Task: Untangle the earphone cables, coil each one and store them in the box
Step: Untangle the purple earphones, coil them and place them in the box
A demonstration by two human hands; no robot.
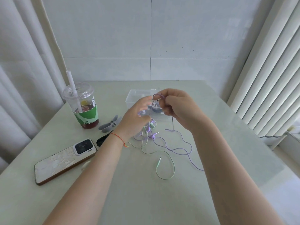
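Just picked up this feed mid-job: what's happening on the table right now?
A person is working on tangled earphones. The right hand pinches a loop of the purple cable, raised over the clear box. The left hand hovers beside it, fingers relaxed. The green cable lies loose on the table, its earbud end still mixed with the purple. Neither is coiled yet.

We see bare surface at three o'clock; cup and phone crowd nine o'clock.
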